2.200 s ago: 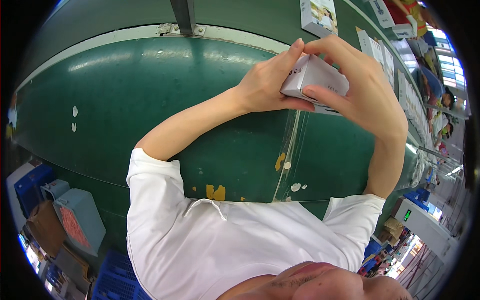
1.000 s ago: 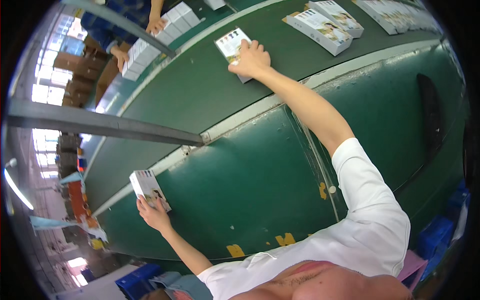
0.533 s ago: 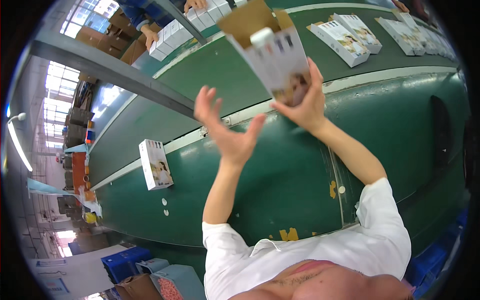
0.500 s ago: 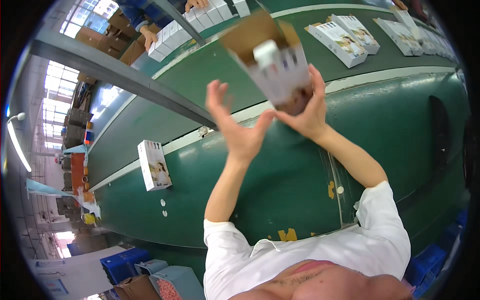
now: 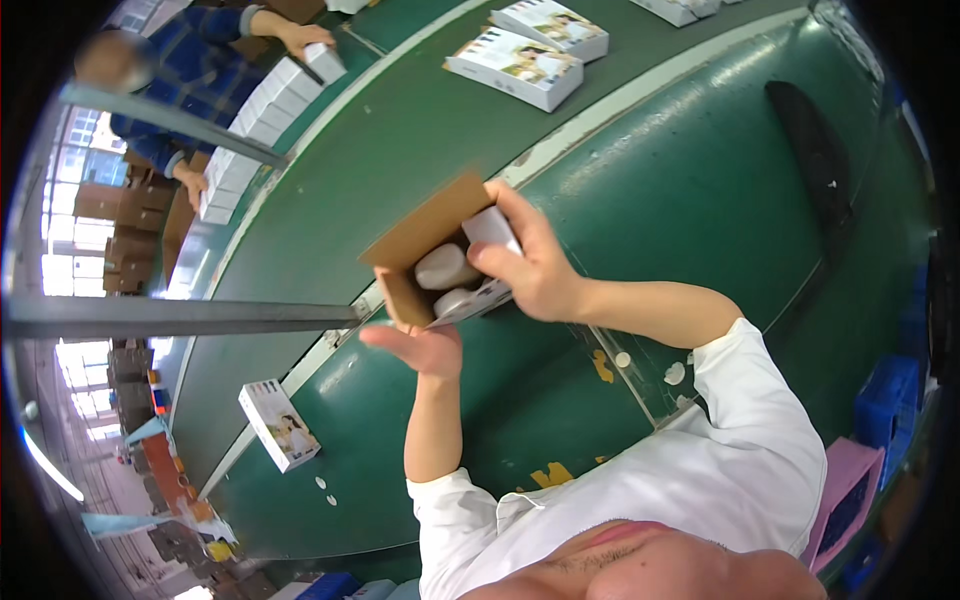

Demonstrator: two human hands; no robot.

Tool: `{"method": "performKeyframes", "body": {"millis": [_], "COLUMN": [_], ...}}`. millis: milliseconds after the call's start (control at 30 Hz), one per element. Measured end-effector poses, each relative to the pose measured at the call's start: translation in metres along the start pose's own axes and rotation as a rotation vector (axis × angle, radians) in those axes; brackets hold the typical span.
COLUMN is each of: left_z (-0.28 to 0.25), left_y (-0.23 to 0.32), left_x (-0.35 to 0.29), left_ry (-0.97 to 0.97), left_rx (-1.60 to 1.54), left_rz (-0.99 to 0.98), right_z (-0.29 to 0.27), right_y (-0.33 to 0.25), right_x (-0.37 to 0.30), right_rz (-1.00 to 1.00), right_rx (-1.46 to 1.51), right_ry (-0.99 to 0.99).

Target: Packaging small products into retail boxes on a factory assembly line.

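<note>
An open cardboard box [image 5: 430, 222] is tilted so that its mouth faces me, with brown inner flaps spread. Inside sit a white rounded object [image 5: 446, 267] and another pale piece whose kinds I cannot make out. My right hand [image 5: 537, 262] grips the box's right side, its thumb bent over the rim by a white flap [image 5: 491, 233]. My left hand [image 5: 420, 350] supports the lower left of the box, thumb stretched out and the other fingers hidden. A closed white printed box [image 5: 278, 426] lies on the green table [image 5: 520, 410] to the left.
Two printed boxes [image 5: 515, 70] lie on the green conveyor belt [image 5: 330, 215] ahead. A grey metal post [image 5: 190, 312] juts in from the left. Across the belt, a co-worker's hands [image 5: 300, 38] touch a row of white boxes [image 5: 262, 115]. Blue bins [image 5: 888, 405] stand at right.
The open box has come nearer and turned its mouth toward me. My left hand, apart from the box before, is now against it. The view has turned, shifting the surroundings.
</note>
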State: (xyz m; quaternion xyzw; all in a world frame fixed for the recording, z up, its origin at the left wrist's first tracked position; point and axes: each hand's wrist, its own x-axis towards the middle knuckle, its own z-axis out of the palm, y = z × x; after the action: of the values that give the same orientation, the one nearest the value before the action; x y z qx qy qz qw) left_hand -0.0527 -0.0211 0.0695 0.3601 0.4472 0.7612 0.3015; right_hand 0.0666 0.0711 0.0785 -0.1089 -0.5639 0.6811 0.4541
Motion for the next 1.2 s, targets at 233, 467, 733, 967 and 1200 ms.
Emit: {"method": "performKeyframes", "body": {"millis": [233, 467, 733, 967, 1200], "left_z": [-0.004, -0.026, -0.017, -0.017, -0.021], "left_y": [0.016, -0.001, -0.008, 0.002, -0.017], "left_x": [0.000, 0.016, 0.008, 0.007, 0.004], "left_ry": [-0.086, -0.136, 0.008, -0.027, 0.032], "left_rx": [0.172, 0.843, 0.831, 0.726, 0.743], "left_rz": [0.017, 1.009, 0.853, 0.748, 0.917], "right_z": [0.004, -0.025, -0.026, -0.023, -0.025], "right_y": [-0.006, -0.024, -0.010, -0.011, 0.002], "right_x": [-0.001, 0.024, 0.025, 0.025, 0.028], "right_rz": [-0.107, -0.646, -0.651, -0.572, -0.762], "right_rx": [-0.148, -0.624, -0.629, -0.524, -0.573], "right_ry": [-0.019, -0.466, -0.415, -0.425, -0.403]}}
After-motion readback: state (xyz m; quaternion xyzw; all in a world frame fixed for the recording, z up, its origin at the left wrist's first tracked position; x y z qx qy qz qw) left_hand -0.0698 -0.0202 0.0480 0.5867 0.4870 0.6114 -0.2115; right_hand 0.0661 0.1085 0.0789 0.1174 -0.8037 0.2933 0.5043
